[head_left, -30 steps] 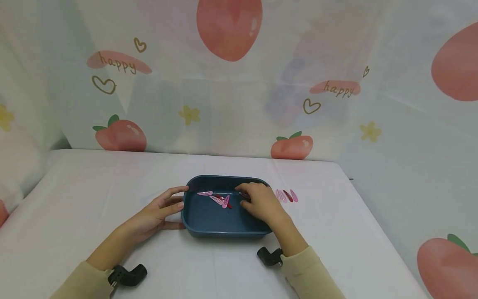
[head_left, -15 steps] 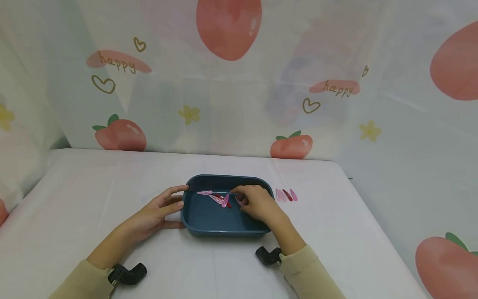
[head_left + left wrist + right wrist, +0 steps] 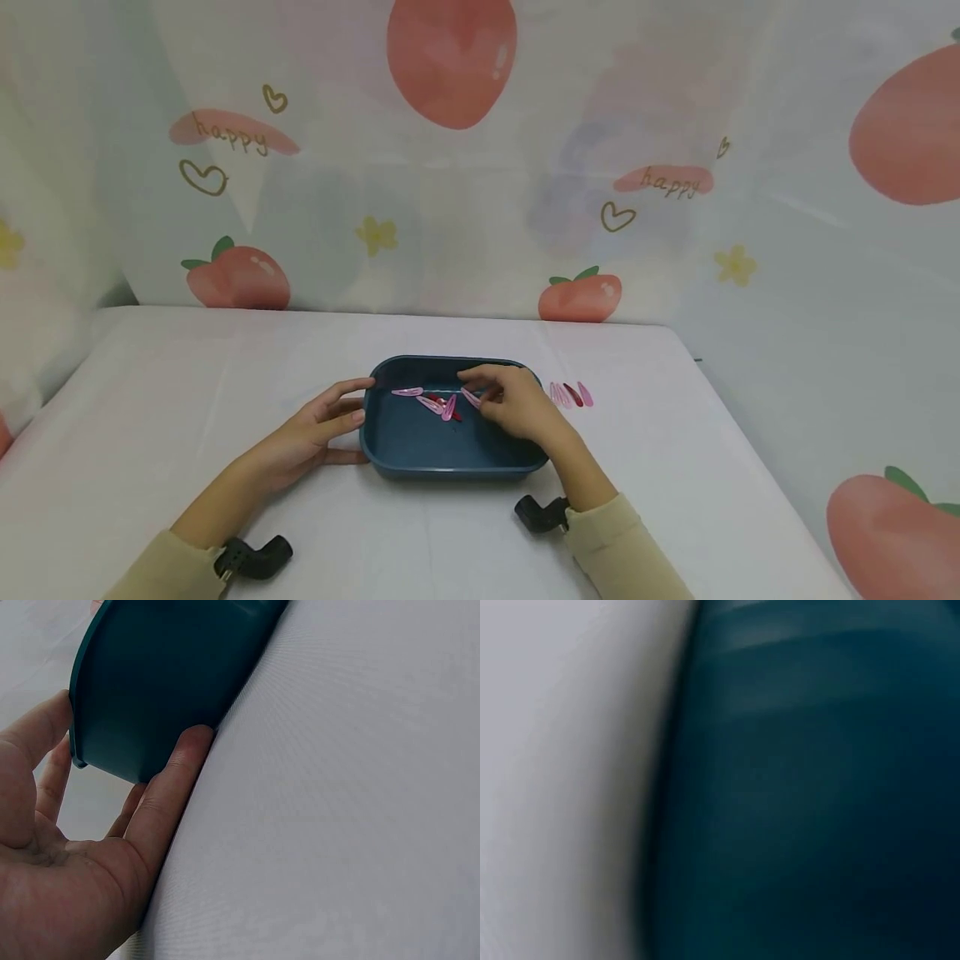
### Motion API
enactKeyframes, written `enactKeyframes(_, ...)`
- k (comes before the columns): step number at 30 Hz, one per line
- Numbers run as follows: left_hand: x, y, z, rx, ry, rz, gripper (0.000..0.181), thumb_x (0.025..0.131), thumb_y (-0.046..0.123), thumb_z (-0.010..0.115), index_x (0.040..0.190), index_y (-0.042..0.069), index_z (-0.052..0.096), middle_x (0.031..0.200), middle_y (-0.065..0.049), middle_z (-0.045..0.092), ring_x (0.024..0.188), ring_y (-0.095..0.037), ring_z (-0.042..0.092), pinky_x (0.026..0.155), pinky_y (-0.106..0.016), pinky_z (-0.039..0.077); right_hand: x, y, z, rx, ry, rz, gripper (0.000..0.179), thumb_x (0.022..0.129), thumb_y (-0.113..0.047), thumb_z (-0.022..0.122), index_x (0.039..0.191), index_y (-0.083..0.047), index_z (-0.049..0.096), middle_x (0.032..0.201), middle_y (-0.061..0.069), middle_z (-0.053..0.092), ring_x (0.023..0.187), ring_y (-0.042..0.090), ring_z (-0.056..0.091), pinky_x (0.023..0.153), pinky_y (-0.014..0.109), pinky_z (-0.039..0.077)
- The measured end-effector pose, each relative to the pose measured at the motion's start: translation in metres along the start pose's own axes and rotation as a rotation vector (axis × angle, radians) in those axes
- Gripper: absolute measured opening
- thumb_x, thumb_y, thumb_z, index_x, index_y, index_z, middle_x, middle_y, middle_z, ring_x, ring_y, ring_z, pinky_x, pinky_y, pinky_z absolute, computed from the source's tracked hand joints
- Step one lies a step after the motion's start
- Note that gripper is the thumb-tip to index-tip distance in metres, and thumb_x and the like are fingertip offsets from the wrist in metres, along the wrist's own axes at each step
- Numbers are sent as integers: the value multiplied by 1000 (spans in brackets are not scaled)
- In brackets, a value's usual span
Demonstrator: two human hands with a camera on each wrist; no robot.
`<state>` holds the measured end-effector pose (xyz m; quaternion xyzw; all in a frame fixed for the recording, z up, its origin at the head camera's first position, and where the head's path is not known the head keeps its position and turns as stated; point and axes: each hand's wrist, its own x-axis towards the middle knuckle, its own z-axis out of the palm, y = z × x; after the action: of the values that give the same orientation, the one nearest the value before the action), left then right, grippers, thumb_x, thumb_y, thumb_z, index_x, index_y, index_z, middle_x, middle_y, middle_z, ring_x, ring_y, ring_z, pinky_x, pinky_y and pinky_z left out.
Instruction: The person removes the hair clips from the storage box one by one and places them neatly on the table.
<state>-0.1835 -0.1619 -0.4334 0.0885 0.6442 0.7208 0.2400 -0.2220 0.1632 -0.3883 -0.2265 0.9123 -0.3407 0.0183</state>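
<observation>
A dark teal rectangular tub (image 3: 442,471) stands on the white-covered table. My left hand (image 3: 303,437) touches its left end with fairly straight fingers; in the left wrist view, fingertips of the left hand (image 3: 82,877) rest against the outer wall (image 3: 150,690) and rim. Over the tub's right side, my right hand (image 3: 521,404) reaches in and pinches one end of a pink snap hair clip (image 3: 470,398) between thumb and fingers. Several more pink and red clips (image 3: 431,404) lie loosely together on the tub floor. Only blurred tub wall (image 3: 795,787) shows in the right wrist view.
To the right of the tub, several hair clips (image 3: 572,394), light pink, dark red and pink, lie in a row on the tablecloth (image 3: 645,467). A printed curtain (image 3: 450,183) hangs behind the table's back edge.
The pink clip at my right fingers has shifted left toward the middle of the tub, and more of it shows. My left hand stays at the tub's end.
</observation>
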Motion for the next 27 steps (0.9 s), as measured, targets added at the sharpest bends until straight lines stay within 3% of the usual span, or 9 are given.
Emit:
enactKeyframes(5, -1, 0, 0, 3, -3, 2, 54, 103, 21, 56, 153, 26, 35, 157, -19, 26, 137, -43, 40, 91, -57, 55, 0, 4, -10, 169, 8, 4, 41, 88, 1, 65, 126, -15, 69, 105, 0, 74, 90, 16, 65, 79, 29, 56)
enactKeyframes(13, -2, 2, 3, 0, -13, 5, 55, 104, 22, 55, 154, 25, 33, 158, -20, 24, 138, -45, 39, 91, -57, 54, -8, 8, -38, 392, 62, 57, 41, 90, 0, 63, 130, -10, 66, 109, 11, 68, 91, 24, 64, 78, 28, 59)
enactKeyframes(27, 1, -1, 1, 4, -1, 5, 54, 104, 22, 56, 153, 26, 34, 157, -19, 25, 138, -44, 38, 91, -57, 55, -19, 23, -71, 514, 158, 85, 41, 93, 2, 61, 133, -2, 61, 113, 22, 60, 84, 20, 66, 80, 27, 60)
